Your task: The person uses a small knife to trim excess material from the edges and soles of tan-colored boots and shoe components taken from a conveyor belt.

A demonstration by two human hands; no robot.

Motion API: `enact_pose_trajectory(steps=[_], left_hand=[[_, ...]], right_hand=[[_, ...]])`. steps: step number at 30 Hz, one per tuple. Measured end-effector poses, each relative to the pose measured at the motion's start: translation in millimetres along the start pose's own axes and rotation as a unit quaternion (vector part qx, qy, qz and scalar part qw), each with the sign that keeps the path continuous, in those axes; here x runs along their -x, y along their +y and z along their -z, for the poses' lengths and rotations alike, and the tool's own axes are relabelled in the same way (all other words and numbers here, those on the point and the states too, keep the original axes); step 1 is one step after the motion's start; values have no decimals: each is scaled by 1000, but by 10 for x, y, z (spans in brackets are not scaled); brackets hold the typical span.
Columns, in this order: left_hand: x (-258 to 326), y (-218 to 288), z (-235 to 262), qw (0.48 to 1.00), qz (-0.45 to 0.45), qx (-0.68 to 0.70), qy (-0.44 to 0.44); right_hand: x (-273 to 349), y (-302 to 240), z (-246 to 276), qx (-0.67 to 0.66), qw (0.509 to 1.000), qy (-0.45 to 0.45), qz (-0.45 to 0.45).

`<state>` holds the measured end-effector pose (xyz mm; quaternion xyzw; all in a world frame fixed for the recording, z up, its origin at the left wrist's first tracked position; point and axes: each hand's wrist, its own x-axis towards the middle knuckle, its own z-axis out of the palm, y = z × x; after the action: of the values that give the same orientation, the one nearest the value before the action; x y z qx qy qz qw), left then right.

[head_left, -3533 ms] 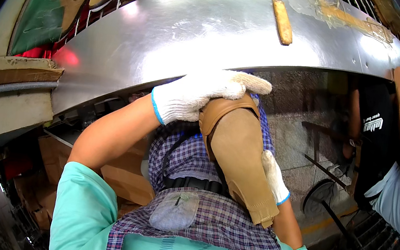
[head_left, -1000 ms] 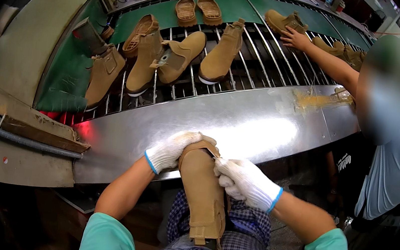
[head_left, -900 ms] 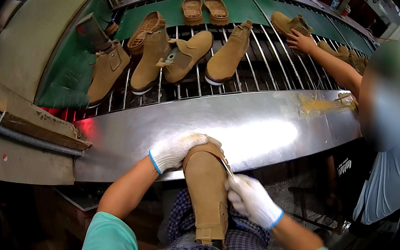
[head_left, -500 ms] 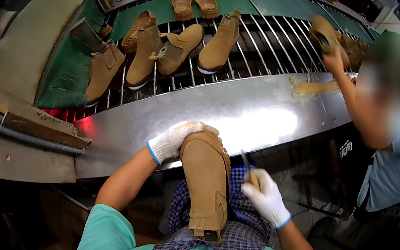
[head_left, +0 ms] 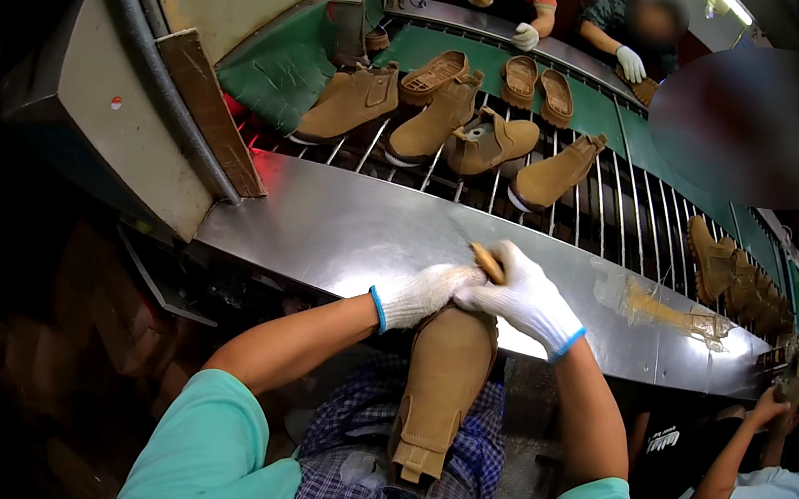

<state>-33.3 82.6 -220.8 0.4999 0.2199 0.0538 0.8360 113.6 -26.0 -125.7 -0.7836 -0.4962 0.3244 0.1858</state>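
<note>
The person in the teal shirt stands at the near edge of the steel tabletop (head_left: 341,232), both hands in white knit gloves with blue cuffs. The left hand (head_left: 419,295) is closed over the toe end of a tan suede boot (head_left: 442,386), which stands upright against the checked apron (head_left: 363,447) with its opening toward the person's waist. The boot sits directly beneath both hands, its toe just at the tabletop's near edge. The right hand (head_left: 520,296) touches the left hand from the right side and is clamped around a small tool with a wooden handle (head_left: 486,261), whose end pokes out above the knuckles; what the tool's working tip looks like is hidden behind the gloves.

Beyond the hands, past the bright steel, runs a conveyor of metal rods (head_left: 489,186) carrying more tan footwear. To the far left of the hands lies an ankle boot (head_left: 350,107); further right a low shoe (head_left: 432,77), another boot (head_left: 436,123), a boot with a grey lining showing (head_left: 491,145), and one more boot (head_left: 556,174). A pair of sandals (head_left: 537,84) lies farther back. Right of the hands, a yellowish smear (head_left: 664,310) marks the tabletop. At the far right, a co-worker's raised hand (head_left: 773,405) reaches toward the belt.
</note>
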Motion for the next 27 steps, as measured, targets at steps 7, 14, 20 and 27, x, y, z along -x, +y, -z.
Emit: enact_pose_trajectory(steps=[7, 14, 20, 27], left_hand=[[430, 90, 239, 992, -105, -52, -44], [499, 65, 65, 987, -155, -28, -41], [796, -547, 404, 987, -107, 102, 55], [1528, -385, 564, 978, 23, 204, -23]], right_hand=[[-301, 957, -99, 80, 989, 115, -39], [279, 658, -396, -195, 958, 159, 140], [894, 67, -492, -414, 861, 260, 144], [773, 179, -122, -590, 662, 234, 398]])
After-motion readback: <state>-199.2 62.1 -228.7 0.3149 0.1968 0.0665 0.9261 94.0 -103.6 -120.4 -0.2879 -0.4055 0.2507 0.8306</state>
